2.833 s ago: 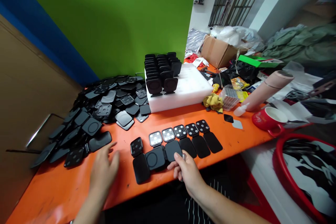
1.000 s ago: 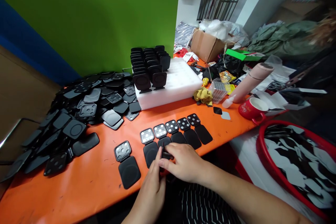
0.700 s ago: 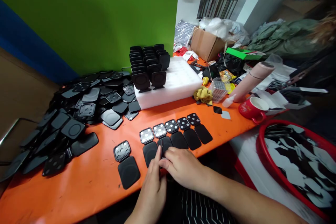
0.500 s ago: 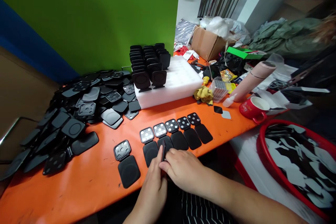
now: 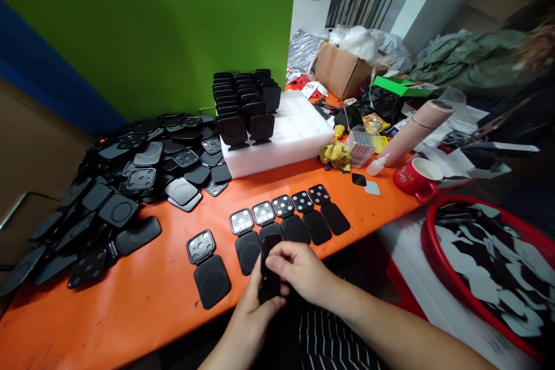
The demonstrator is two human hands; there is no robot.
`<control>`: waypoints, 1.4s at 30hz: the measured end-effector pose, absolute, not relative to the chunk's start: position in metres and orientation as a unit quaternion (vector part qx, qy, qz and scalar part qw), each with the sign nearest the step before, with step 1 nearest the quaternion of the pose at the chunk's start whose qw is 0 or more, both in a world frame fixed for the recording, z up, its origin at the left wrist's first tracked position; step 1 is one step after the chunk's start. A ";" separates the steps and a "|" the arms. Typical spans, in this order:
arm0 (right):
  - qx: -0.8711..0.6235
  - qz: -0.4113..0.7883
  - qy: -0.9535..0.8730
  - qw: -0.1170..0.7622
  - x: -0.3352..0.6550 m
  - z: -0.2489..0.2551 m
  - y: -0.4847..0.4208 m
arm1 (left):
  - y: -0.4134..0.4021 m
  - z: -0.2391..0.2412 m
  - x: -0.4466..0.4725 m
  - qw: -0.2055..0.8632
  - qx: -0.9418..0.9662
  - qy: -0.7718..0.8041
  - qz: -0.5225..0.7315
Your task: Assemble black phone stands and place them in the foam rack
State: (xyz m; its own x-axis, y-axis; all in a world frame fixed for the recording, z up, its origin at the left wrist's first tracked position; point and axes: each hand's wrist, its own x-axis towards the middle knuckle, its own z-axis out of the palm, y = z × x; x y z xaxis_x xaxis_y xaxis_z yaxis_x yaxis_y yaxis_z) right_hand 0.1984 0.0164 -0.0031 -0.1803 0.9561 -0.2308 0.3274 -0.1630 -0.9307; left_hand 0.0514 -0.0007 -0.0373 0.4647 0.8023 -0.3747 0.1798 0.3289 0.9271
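My left hand (image 5: 255, 307) is wrapped round a black hinged pad (image 5: 269, 280), held tilted up above the table's front edge. At the upper part of that pad, the thumb and fingers of my right hand (image 5: 303, 272) are pinched together against it. Whether a thin film lies between them is hidden. Just beyond my hands several opened hinged pads stand in a row; one black lower plate (image 5: 319, 226) lies flat below its panel of round silver discs (image 5: 302, 202). Another opened pad (image 5: 212, 281) lies apart on the left.
A heap of black pads (image 5: 119, 210) covers the table's left side. Behind the row, a white foam block (image 5: 277, 156) carries upright pads (image 5: 232, 130). At right are a red mug (image 5: 414, 181), a pink flask (image 5: 418, 133) and a red tub (image 5: 427, 237) of scraps.
The pad in my hands has turned from edge-on to show more of its dark face. My left thumb has come round its lower end, and my right fingers have moved over its upper part.
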 end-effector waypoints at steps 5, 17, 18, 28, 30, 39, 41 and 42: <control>-0.589 0.433 -0.620 0.285 0.208 0.005 0.023 | 0.000 -0.032 0.046 0.593 0.630 0.465 0.186; -0.579 0.462 -0.601 0.299 0.206 -0.001 0.021 | -0.003 -0.029 0.036 0.506 0.697 0.472 0.188; -0.566 0.501 -0.577 0.310 0.205 -0.004 0.021 | -0.001 -0.029 0.038 0.542 0.657 0.477 0.215; -0.560 0.359 -0.721 0.195 0.200 0.020 0.018 | 0.007 -0.025 0.050 0.585 0.576 0.506 0.265; -0.556 0.338 -0.739 0.175 0.201 0.025 0.020 | 0.007 -0.023 0.051 0.577 0.584 0.510 0.255; -0.523 0.409 -0.725 0.183 0.206 0.022 0.028 | 0.017 -0.025 0.045 0.753 0.388 0.483 0.222; -0.536 0.392 -0.726 0.179 0.205 0.021 0.029 | 0.017 -0.025 0.046 0.736 0.409 0.488 0.229; -0.547 0.371 -0.730 0.171 0.204 0.020 0.029 | 0.017 -0.026 0.047 0.706 0.451 0.493 0.236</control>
